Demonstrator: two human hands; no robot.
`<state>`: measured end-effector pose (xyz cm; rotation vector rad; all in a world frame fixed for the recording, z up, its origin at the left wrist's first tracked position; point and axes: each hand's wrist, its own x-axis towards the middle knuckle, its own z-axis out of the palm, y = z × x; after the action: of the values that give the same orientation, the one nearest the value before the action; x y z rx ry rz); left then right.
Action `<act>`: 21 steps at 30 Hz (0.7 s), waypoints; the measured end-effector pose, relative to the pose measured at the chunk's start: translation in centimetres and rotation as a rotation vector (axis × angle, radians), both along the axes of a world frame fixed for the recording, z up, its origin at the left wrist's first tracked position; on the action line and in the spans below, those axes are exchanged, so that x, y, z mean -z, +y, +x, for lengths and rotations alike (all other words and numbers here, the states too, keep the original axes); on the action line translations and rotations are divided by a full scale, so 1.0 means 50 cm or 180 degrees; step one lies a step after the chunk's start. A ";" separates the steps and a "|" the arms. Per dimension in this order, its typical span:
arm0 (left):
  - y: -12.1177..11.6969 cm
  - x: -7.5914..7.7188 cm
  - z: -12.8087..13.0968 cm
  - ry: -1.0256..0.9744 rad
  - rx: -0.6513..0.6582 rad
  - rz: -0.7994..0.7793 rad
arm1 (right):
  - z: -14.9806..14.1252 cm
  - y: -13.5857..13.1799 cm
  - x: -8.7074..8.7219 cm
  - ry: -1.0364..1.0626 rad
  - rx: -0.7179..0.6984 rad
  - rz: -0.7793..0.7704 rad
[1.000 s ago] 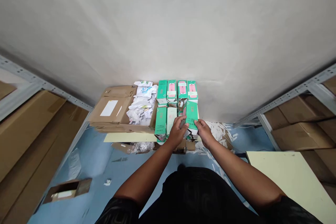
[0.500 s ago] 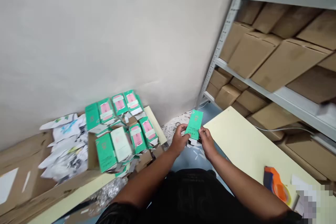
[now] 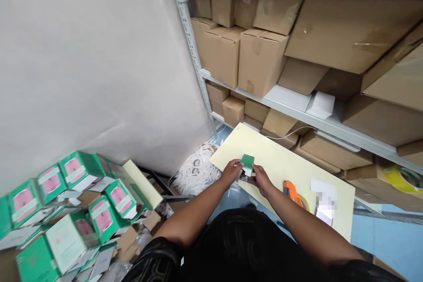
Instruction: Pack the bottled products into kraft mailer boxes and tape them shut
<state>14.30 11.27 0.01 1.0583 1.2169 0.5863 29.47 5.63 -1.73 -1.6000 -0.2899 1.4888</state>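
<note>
Between my two hands is a small green carton [image 3: 247, 161], its white end flap facing me, held over the near left edge of the cream table [image 3: 228, 150]. My left hand [image 3: 232, 172] grips its left side. On the right side, my right hand [image 3: 261, 179] closes around it, the fingers partly hidden beneath. An orange tape dispenser [image 3: 291, 191] lies on the table to the right of my right hand. Beyond it are white papers [image 3: 322, 187], partly blurred out.
At lower left stand several green cartons with pink windows [image 3: 104, 216], one white carton [image 3: 68, 240] among them. White paper strips [image 3: 194, 169] cover the floor by the wall. A metal shelf rack [image 3: 238, 90] with brown cardboard boxes [image 3: 262, 59] rises behind the table. Yellow tape [image 3: 401, 178] sits at right.
My view has swung to the right, toward the table and shelves. Both hands keep hold of the green carton, which has moved over the table's edge and tilted, showing less of its face.
</note>
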 end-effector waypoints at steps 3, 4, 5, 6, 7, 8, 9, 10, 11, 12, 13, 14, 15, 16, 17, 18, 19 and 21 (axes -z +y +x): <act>0.020 0.021 0.071 0.0150 0.0329 -0.0059 | 0.079 0.022 0.024 0.0328 0.0048 -0.0355; 0.026 0.024 0.088 0.0253 0.0442 0.0076 | 0.099 0.028 0.028 0.0395 0.0054 -0.0432; 0.031 0.025 0.102 0.0402 0.0532 0.0282 | 0.116 0.033 0.029 0.0422 0.0043 -0.0475; 0.035 0.025 0.114 0.0582 0.0591 0.0521 | 0.130 0.036 0.028 0.0398 0.0003 -0.0477; 0.040 0.023 0.124 0.0765 0.0620 0.0746 | 0.141 0.038 0.025 0.0320 -0.0072 -0.0440; 0.044 0.020 0.131 0.0922 0.0627 0.0917 | 0.149 0.039 0.020 0.0191 -0.0179 -0.0369; 0.050 0.017 0.137 0.1041 0.0614 0.1029 | 0.156 0.040 0.015 0.0021 -0.0311 -0.0266; 0.056 0.012 0.141 0.1116 0.0582 0.1102 | 0.160 0.042 0.010 -0.0178 -0.0455 -0.0150; 0.063 0.008 0.143 0.1144 0.0559 0.1136 | 0.164 0.043 0.006 -0.0404 -0.0594 -0.0039; 0.070 0.004 0.143 0.1129 0.0553 0.1124 | 0.166 0.046 0.003 -0.0657 -0.0720 0.0058; 0.079 0.001 0.142 0.1084 0.0553 0.1067 | 0.167 0.050 0.001 -0.0940 -0.0821 0.0143; 0.088 -0.002 0.139 0.1025 0.0555 0.0965 | 0.168 0.054 0.000 -0.1248 -0.0889 0.0224; 0.098 -0.003 0.137 0.0965 0.0551 0.0844 | 0.168 0.058 0.000 -0.1564 -0.0929 0.0301; 0.108 -0.004 0.134 0.0917 0.0536 0.0736 | 0.168 0.061 0.000 -0.1861 -0.0950 0.0372; 0.118 -0.004 0.131 0.0899 0.0498 0.0671 | 0.167 0.063 0.002 -0.2110 -0.0966 0.0432; 0.129 -0.003 0.129 0.0915 0.0458 0.0661 | 0.165 0.064 0.004 -0.2305 -0.0980 0.0491; 0.139 -0.001 0.127 0.0949 0.0442 0.0709 | 0.163 0.064 0.006 -0.2473 -0.0976 0.0564; 0.160 0.001 0.125 0.0997 0.0563 0.0959 | 0.156 0.060 0.012 -0.2802 -0.0871 0.0772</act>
<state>20.53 19.27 -0.06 1.5403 1.3119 0.4869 37.26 8.64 -2.31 -1.9771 -1.1700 0.7957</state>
